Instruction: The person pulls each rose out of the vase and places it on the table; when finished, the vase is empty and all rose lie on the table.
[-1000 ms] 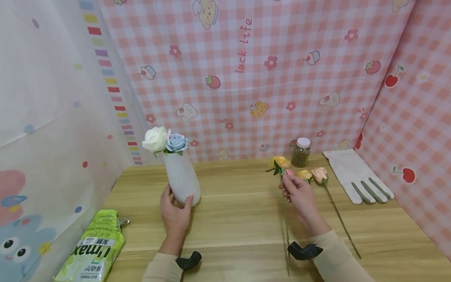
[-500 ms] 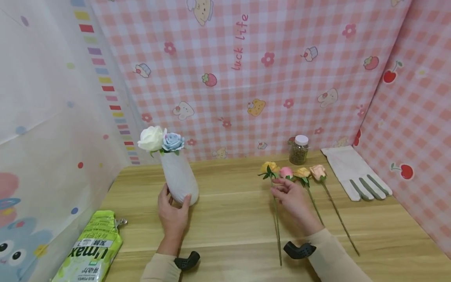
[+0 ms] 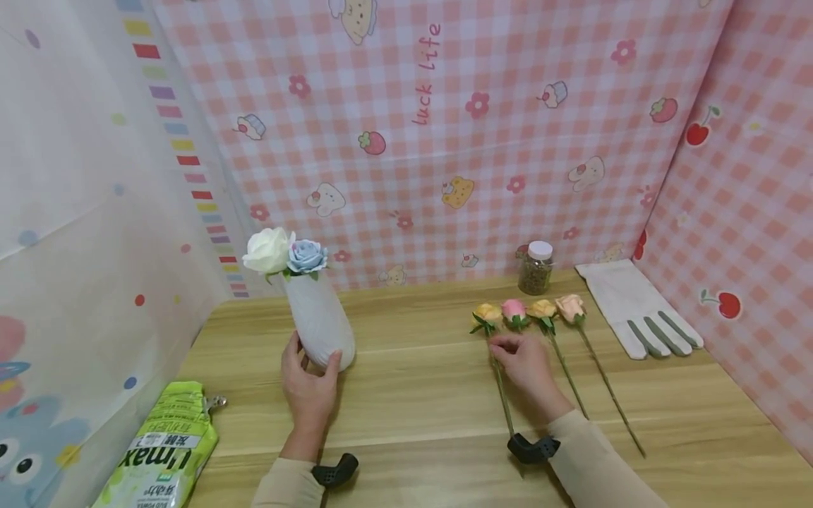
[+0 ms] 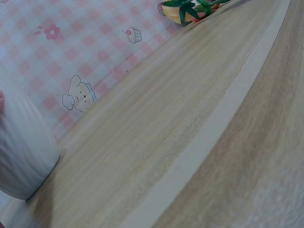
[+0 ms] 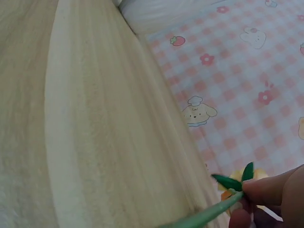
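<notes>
My left hand (image 3: 309,388) grips the lower part of a white vase (image 3: 320,321), thumb on its right side and fingers at its left. A white rose (image 3: 267,251) and a blue rose (image 3: 308,256) stand in the vase's mouth. Further right, my right hand (image 3: 528,368) pinches the stem of a yellow rose (image 3: 487,315), just below its leaves. In the right wrist view, thumb and finger close on that green stem (image 5: 213,212). Close by lie a pink rose (image 3: 514,310), another yellow rose (image 3: 543,309) and a peach rose (image 3: 570,307).
Behind the roses stands a jar (image 3: 536,269) with a white lid. A white glove (image 3: 635,310) with grey-green stripes lies at the right. At the left front is a green bag (image 3: 161,451) with a metal clip. Patterned cloth (image 3: 394,106) hangs behind the table.
My right hand has moved the yellow rose left and down, away from the pink one, and its grip now sits lower on the stem. The left hand still holds the vase.
</notes>
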A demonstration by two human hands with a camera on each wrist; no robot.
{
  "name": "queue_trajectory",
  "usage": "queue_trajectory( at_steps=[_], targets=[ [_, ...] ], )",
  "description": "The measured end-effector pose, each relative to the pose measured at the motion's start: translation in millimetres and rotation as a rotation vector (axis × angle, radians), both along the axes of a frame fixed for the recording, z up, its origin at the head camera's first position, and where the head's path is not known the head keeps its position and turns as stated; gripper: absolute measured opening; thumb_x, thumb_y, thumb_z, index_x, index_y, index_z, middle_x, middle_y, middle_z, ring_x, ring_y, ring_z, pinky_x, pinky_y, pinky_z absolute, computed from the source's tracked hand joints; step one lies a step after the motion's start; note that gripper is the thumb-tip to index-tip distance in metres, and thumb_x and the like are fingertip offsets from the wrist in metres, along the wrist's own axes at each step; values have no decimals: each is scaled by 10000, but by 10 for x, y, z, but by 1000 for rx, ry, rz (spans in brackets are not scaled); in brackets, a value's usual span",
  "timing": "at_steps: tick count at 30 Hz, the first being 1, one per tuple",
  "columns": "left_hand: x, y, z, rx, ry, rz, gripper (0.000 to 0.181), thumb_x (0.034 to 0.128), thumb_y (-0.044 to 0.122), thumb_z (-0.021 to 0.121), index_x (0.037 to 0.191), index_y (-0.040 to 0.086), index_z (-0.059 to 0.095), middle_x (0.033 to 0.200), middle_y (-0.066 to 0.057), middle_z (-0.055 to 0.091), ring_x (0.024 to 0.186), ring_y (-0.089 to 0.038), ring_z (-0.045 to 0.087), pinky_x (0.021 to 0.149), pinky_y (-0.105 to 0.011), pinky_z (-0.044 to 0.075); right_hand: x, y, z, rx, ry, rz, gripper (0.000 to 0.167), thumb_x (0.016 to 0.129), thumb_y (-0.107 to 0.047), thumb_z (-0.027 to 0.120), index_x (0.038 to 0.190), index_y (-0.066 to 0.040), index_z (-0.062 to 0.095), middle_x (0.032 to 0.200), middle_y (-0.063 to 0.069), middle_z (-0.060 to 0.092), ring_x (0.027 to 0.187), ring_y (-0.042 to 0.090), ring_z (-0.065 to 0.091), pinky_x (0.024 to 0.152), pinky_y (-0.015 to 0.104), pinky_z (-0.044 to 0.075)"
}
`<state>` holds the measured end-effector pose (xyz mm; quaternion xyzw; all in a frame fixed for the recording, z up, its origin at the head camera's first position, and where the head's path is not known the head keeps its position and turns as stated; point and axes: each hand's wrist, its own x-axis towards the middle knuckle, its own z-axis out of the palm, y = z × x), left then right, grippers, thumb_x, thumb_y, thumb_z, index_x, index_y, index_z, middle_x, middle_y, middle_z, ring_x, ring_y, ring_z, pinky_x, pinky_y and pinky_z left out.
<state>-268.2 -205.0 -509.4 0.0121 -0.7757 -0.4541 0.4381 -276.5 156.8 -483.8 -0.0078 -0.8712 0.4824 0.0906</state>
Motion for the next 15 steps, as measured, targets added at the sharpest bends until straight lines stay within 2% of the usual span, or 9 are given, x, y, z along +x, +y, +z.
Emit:
queue_trajectory(
  at_steps=[4,15],
  targets=[
    [1,-1,9,4,1,1,776,726,199,849,1384,20,477,1250,-179,550,1158,-262,531,875,-388,522,2,-15,-22,37,-7,15,169,877,-96,695,1024,-25,739,931,81,709,812,182,617,643,250,497],
    [0,10,13,1,8,10,776,712,179,859,1370,12,485,1236,-177,555,1143,-271,537,860,-401,528,34,-54,12,74,-10,25,215,850,-74,709,1055,-11,719,938,84,706,845,208,638,697,306,524]
  ],
)
